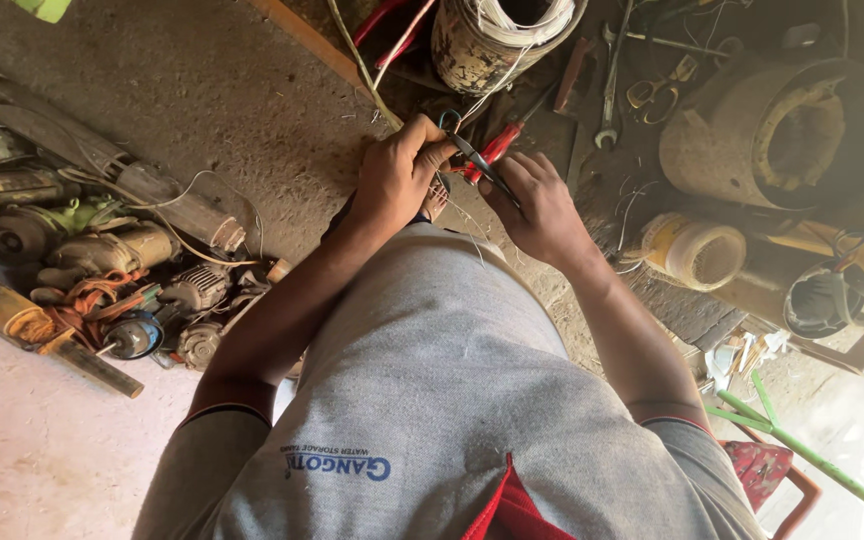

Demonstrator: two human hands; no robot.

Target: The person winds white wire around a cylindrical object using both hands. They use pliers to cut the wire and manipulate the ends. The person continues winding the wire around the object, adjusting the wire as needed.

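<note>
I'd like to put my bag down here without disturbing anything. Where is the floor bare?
Bare floor lies at upper left, between the old motors and the plank. More shows at lower left, beside the beam. It is crowded around the hands and at right, with drum, tape roll and tools.

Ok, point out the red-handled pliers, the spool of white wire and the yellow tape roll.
red-handled pliers (497,148): head view, on the red handle.
spool of white wire (472,45): head view, on its stained side wall.
yellow tape roll (674,243): head view, on its outer yellow band.
</note>
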